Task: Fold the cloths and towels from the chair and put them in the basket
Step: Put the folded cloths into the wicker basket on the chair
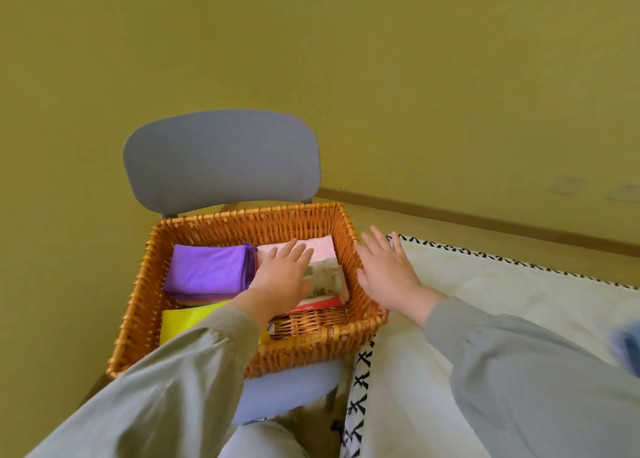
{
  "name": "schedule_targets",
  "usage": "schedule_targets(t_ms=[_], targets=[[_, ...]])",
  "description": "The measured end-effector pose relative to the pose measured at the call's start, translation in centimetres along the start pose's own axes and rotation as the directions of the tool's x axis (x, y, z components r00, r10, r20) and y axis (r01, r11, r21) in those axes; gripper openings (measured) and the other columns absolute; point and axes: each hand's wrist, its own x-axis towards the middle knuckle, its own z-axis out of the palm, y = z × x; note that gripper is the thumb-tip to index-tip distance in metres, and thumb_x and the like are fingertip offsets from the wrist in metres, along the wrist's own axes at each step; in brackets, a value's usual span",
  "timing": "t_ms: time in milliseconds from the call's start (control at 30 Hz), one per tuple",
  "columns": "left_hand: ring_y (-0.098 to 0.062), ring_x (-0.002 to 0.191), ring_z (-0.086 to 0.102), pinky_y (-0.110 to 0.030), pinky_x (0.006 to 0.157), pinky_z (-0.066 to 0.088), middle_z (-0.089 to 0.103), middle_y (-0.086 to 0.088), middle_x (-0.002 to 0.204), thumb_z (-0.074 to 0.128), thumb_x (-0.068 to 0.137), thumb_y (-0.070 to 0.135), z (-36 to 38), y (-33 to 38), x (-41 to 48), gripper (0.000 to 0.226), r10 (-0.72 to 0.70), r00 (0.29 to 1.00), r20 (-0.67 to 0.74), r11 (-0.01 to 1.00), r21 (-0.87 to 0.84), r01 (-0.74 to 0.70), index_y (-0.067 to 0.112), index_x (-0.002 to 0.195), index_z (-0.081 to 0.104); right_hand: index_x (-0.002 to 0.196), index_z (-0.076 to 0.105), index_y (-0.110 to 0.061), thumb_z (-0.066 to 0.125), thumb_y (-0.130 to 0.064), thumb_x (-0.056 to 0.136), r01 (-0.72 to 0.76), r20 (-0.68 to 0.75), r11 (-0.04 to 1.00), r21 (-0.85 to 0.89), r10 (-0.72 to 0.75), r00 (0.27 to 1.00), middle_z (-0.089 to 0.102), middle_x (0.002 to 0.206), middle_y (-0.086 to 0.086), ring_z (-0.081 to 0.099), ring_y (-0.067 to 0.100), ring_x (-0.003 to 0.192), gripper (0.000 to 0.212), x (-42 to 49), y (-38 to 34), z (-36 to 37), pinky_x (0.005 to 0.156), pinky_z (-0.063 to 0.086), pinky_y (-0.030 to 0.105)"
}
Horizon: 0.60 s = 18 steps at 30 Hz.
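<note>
The folded cloths lie inside the wicker basket (249,215), which sits on the seat of the grey chair (221,156). No loose cloth shows on the chair, so the folding looks close to done.

The left hand (280,277) rests flat on the right-hand stack. Its fingers (294,250) are straight and spread over the pink cloth (320,246), pressing rather than gripping. The right hand (388,274) is spread with straight fingers and holds nothing. It is just beside the basket's right rim, above the edge of the cream cover (502,291); whether it touches the rim cannot be told.

These pieces are likely light, soft and limp. A fold would slump if lifted by one corner, so each stack is best taken from beneath, or pinched along the folded edge with a flat palm on top. Nothing here is fragile or slippery. The risk is only that a stack skews or springs open.

Counted:
- One basket, one chair and two hands.
- Left stack: a purple cloth (207,267) on top, with thin pale layers under it that are too thin to count.
- One yellow cloth (183,322) at the near left, partly hidden by the sleeve.
- Right stack: at least three pieces, namely the pink cloth, a patterned towel (327,277) and a red-edged piece (318,302) at the bottom.
</note>
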Motion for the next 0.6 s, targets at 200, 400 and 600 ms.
schedule_targets(t_ms=[200,400,600], targets=[[-0.023,0.145,0.015,-0.039,0.117,0.013,0.029,-0.004,0.154,0.038,0.098,0.028,-2.7,9.3,0.4,0.05,0.059,0.977,-0.205,0.989,-0.118,-0.085,0.015,0.145,0.033,0.138,0.04,-0.012,0.041,-0.024,0.095,-0.286,0.006,0.9,0.329,0.301,0.954,0.038,0.146,0.005,0.018,0.023,0.143,0.044,-4.7,5.1,-1.0,0.117,0.01,0.045],[-0.021,0.145,0.013,-0.037,0.118,0.012,0.026,-0.003,0.155,0.043,0.094,0.017,-2.5,21.8,2.1,0.054,0.169,0.974,-0.152,0.961,-0.193,-0.197,0.017,0.146,0.031,0.137,0.04,-0.011,0.043,-0.025,0.094,-0.564,0.101,0.729,0.388,0.575,0.812,0.043,0.14,0.009,0.028,0.026,0.136,0.046,-13.5,14.0,-0.9,0.113,0.019,0.043],[-0.019,0.142,0.023,-0.033,0.115,0.021,0.034,-0.003,0.151,0.048,0.092,0.018,0.5,33.0,2.9,0.055,0.254,0.967,-0.012,0.911,-0.334,-0.243,0.017,0.145,0.034,0.136,0.041,-0.009,0.041,-0.03,0.094,-0.781,0.169,0.549,0.298,0.775,0.609,0.04,0.141,0.011,0.03,0.029,0.134,0.046,-22.1,23.3,0.2,0.111,0.023,0.047]])
